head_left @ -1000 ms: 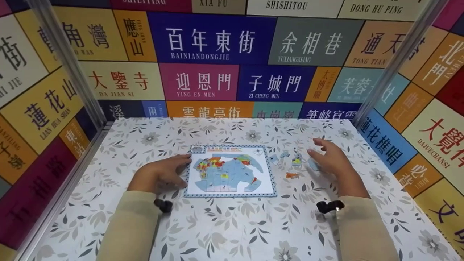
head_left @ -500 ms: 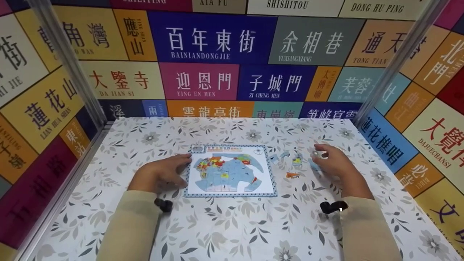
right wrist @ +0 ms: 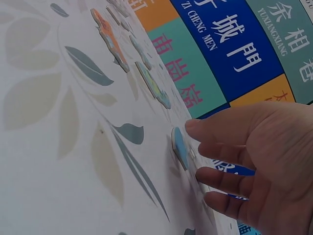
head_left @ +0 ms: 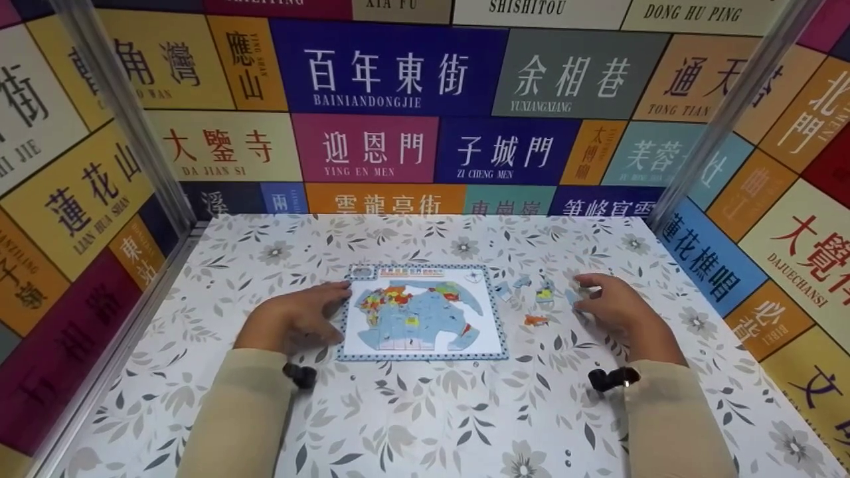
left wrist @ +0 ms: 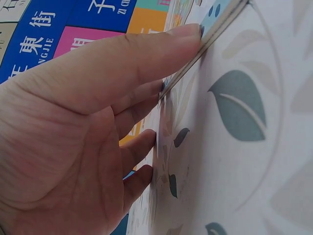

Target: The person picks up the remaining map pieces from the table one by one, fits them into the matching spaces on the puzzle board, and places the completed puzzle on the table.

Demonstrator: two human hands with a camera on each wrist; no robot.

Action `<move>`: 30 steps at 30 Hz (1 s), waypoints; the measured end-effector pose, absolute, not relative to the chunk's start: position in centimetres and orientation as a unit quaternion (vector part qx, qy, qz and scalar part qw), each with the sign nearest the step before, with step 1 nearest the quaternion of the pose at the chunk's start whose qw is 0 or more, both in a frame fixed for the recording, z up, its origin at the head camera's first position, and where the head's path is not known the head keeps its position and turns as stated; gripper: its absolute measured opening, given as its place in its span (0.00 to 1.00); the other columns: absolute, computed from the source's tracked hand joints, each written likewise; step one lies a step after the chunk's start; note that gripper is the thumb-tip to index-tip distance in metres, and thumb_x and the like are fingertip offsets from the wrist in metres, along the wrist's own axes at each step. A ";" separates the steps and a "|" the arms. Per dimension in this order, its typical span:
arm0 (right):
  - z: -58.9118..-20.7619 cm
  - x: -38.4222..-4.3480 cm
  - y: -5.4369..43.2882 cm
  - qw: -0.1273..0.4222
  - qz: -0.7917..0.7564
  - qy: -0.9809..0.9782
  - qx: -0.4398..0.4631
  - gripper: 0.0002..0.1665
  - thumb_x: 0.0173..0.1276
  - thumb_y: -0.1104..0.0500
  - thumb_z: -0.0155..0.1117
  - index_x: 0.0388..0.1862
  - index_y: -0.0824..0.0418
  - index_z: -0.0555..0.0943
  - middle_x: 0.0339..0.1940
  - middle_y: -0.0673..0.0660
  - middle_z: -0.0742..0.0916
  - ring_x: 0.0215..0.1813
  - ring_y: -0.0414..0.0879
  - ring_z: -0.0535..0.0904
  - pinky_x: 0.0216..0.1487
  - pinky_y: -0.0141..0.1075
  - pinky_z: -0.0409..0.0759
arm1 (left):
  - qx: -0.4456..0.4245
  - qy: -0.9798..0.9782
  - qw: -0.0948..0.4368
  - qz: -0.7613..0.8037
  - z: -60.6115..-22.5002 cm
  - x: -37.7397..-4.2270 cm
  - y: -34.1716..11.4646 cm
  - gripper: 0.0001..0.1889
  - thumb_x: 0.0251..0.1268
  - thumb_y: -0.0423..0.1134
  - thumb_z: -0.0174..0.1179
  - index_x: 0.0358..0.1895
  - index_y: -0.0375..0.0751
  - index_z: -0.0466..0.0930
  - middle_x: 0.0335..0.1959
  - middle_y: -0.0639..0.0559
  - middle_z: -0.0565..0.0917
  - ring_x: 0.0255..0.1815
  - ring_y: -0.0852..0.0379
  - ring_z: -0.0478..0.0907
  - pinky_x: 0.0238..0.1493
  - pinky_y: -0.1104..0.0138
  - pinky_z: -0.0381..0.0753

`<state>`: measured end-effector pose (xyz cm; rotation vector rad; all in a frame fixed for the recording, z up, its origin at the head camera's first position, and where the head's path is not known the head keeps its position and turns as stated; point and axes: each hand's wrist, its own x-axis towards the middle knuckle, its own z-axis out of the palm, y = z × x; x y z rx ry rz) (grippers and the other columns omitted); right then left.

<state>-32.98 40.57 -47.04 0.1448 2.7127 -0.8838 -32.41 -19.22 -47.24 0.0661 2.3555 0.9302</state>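
Left hand (head_left: pixel 292 315) is spread wide along the board (head_left: pixel 491 338)'s left edge; a careless shove could skew it. Loose pieces (head_left: pixel 544 293) lie just right. Right hand (head_left: pixel 617 309) has fingers loosely apart by the blue piece (right wrist: pixel 180 149), contact unclear; something that thin might skid. Versus a second ago, right's nearer the person, left hasn't budged.

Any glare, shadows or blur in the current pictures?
Head view: bright glint on the right wrist's black device, fine print on the board too soft to read; left wrist view: soft shadow on the table beside the board; right wrist view: grey shadow near the blue piece.
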 end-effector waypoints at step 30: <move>-47.8 -33.1 40.8 0.136 -0.262 0.955 -0.010 0.35 0.74 0.51 0.71 0.75 0.64 0.76 0.67 0.69 0.83 0.68 0.63 0.79 0.75 0.62 0.75 | 0.037 0.898 0.285 0.332 -47.4 -32.6 -19.2 0.57 0.47 0.41 0.86 0.82 0.72 0.65 0.90 0.71 0.49 0.93 0.46 0.35 0.90 0.36 0.38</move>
